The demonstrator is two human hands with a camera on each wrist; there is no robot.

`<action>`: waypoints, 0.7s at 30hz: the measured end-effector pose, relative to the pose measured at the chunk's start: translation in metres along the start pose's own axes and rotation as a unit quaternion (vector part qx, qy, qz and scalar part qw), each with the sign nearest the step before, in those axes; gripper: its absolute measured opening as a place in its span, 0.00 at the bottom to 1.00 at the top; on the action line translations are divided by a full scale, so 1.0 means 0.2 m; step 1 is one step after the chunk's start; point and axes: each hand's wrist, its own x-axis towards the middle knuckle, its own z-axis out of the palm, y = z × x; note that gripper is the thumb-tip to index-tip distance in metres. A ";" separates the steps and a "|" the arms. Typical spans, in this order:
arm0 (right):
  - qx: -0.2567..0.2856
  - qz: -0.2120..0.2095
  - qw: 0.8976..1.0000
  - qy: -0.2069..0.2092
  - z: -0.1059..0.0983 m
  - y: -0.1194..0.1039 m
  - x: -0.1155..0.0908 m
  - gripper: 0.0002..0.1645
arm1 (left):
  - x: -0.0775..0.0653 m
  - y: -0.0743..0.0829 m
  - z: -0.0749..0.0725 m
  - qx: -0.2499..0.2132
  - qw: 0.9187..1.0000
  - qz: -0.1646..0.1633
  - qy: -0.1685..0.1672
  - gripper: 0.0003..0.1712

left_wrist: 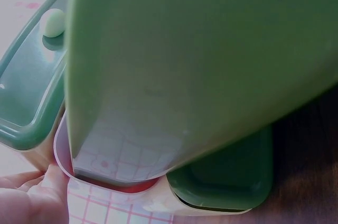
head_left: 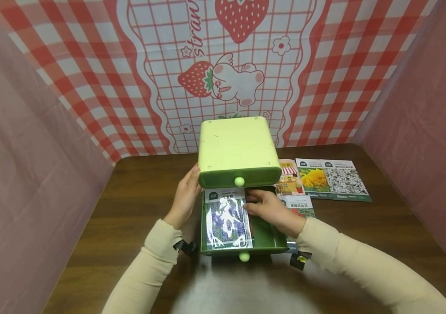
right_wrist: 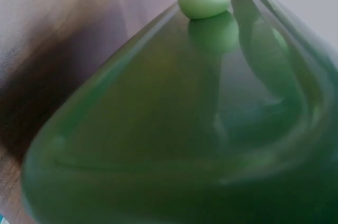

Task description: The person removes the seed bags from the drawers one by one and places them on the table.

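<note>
A small pale yellow-green cabinet (head_left: pixel 238 141) with green drawer fronts and round knobs stands on the table. Its middle drawer (head_left: pixel 265 235) is pulled out, while the top drawer (left_wrist: pixel 29 86) and the bottom drawer (left_wrist: pixel 227 174) are in. Inside the pulled-out drawer, on the left, lies a glossy seed packet (head_left: pixel 226 224) with purple flowers. My right hand (head_left: pixel 274 211) reaches into that drawer, thumb and fingers pinching the packet's upper right edge. Against the cabinet's left side rests my left hand (head_left: pixel 185 196), its fingertips at the edge by the drawer opening.
To the right lie a packet with yellow flowers (head_left: pixel 314 181), one with white flowers (head_left: pixel 347 181) and a card with a shop drawing (head_left: pixel 290 179). Another packet (head_left: pixel 301 203) is partly hidden by the right hand and drawer. Checked cloth (head_left: pixel 340 87) hangs behind.
</note>
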 end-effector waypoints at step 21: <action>0.001 0.076 0.994 -0.082 0.04 0.02 0.04 0.08 | 0.00 0.00 0.00 0.003 1.000 -0.004 0.001 0.35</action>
